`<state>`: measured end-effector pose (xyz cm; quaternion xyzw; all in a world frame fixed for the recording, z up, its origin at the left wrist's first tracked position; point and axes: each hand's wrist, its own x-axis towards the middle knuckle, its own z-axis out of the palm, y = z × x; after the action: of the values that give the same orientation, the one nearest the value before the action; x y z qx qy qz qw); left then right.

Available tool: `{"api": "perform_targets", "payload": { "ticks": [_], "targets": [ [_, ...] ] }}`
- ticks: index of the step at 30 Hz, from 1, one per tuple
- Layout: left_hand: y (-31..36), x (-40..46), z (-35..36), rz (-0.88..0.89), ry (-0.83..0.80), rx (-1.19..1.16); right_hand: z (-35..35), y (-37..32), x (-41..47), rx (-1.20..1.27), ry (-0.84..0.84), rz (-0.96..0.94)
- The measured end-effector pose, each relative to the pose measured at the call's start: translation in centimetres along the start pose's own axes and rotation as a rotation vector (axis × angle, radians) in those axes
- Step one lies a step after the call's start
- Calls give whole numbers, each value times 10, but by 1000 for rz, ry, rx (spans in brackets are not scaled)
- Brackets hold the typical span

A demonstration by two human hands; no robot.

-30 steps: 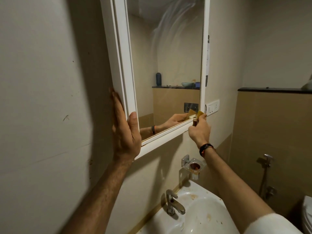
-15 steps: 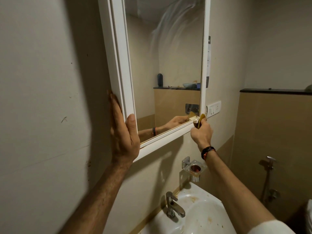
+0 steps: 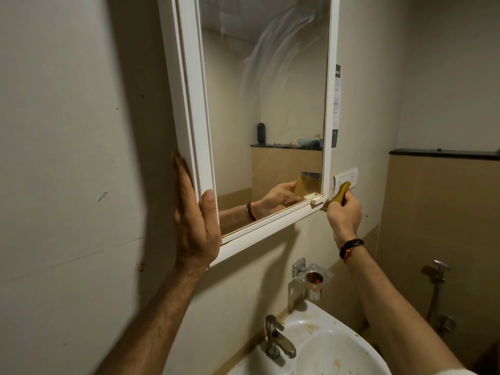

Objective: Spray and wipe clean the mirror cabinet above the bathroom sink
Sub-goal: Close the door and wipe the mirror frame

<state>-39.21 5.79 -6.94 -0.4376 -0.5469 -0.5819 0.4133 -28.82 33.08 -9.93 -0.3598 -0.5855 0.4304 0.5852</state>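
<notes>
Wiping stage, at the lower right corner of the white-framed mirror cabinet point(image 3: 251, 125) mounted on the wall above the white ceramic sink point(image 3: 322, 350). Left hand point(image 3: 196, 220): fingers straight, flat against the cabinet's left side, thumb hooked over the front frame, bracing it. Right hand point(image 3: 344, 212): pinching a folded yellow cloth point(image 3: 339, 194) just beside the frame corner, near the white wall switch plate point(image 3: 349, 177). Curved smears across the upper glass suggest wiping unfinished. Next, probably: drawing cloth along the bottom frame edge with steady bracing, then clearing the smears.
</notes>
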Motion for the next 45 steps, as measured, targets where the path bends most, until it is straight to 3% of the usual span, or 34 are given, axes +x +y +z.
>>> {"api": "perform_targets", "payload": {
  "ticks": [8,17,28,36,45],
  "targets": [
    [2,-1,-1,-8,3,20,19,-27,7,-305,-213,-186],
    [2,0,0,-22,7,49,21,-20,9,-285,-216,-270],
    [13,10,-2,-64,-11,33,37,-84,49,-333,-178,-418],
    [23,73,1,-15,3,13,30,-51,40,-336,-227,-454],
    [29,137,4,46,25,31,32,-74,47,-326,-192,-448]
  ]
}}
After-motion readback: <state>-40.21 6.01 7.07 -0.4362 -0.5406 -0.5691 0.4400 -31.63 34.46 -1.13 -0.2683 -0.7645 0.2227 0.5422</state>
